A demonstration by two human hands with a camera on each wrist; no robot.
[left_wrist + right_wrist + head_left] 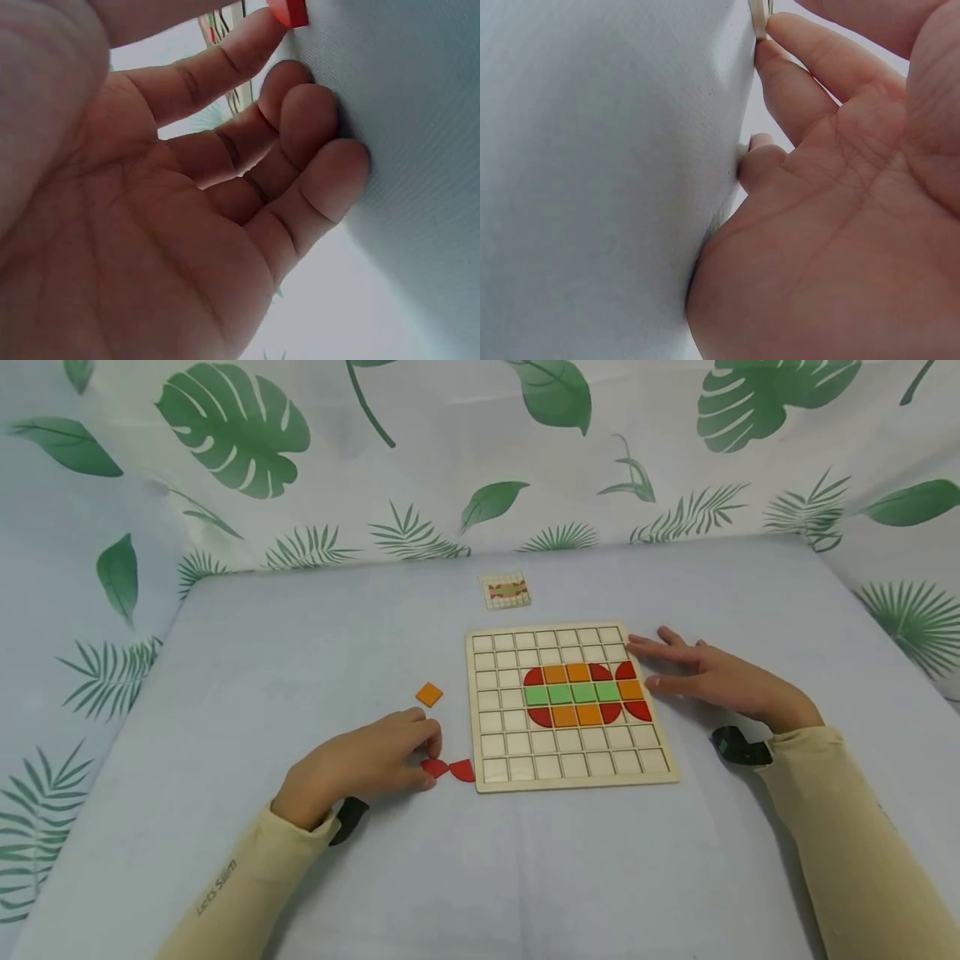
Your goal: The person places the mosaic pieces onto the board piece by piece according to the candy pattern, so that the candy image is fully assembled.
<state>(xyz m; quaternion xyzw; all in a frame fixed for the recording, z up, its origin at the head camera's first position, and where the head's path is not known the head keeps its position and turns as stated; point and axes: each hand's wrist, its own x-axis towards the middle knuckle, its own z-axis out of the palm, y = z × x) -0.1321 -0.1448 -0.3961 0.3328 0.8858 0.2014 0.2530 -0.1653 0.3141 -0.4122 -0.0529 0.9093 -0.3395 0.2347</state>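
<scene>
My left hand pinches a red quarter-round tile between thumb and index finger, low over the cloth. In the left wrist view the index fingertip meets that tile's red edge, while the other fingers bend against the cloth. A second red tile lies between this hand and the wooden grid board. On the board, green squares form a row, with orange squares and red rounded tiles around them. My right hand rests with extended fingers at the board's right edge, holding no tile.
An orange square tile lies left of the board, just beyond my left hand. Behind the board is a small pattern card. A pale cloth covers the table, and a leaf-print curtain hangs at the back.
</scene>
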